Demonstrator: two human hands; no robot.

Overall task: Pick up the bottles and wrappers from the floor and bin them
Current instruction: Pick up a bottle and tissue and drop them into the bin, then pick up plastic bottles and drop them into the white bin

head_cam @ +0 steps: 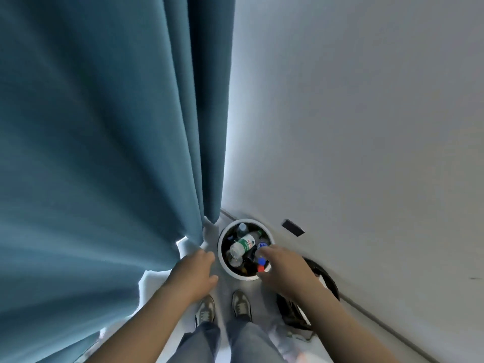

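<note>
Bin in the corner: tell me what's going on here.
A person stands over the white bin, which holds several bottles, among them a clear bottle with a green label. The right hand reaches over the bin's rim, by a blue cap and a red cap; whether it grips them cannot be told. The left hand hangs beside the bin, near the blue curtain, holding nothing.

Indoor room corner, likely a home or office, floor-length teal curtain [104, 127], plain white wall [366, 113], pale floor [222, 286], small round waste bin [225, 265]
</note>
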